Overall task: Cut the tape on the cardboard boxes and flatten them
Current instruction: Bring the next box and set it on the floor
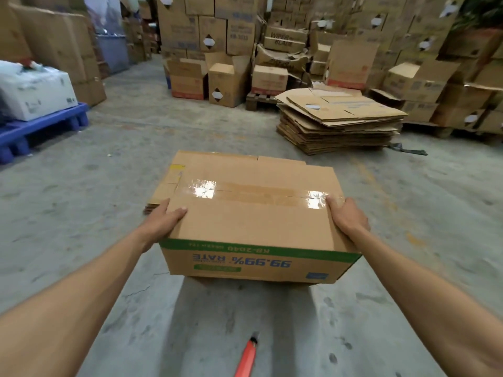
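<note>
A closed brown cardboard box (253, 224) with a green band and upside-down blue print on its near side is held in front of me above the concrete floor. Shiny clear tape (255, 193) runs across its top seam. My left hand (163, 223) grips the box's left edge, thumb on top. At the right top corner, my right hand (347, 214) grips the box near the tape's end. A red-orange box cutter (248, 356) lies on the floor below, close to me.
Flattened cardboard (160, 197) lies on the floor behind the held box. A taller stack of flattened boxes (337, 123) sits ahead right. Stacked cartons (212, 34) fill the back and right. A blue pallet (40, 131) with a white box stands at left.
</note>
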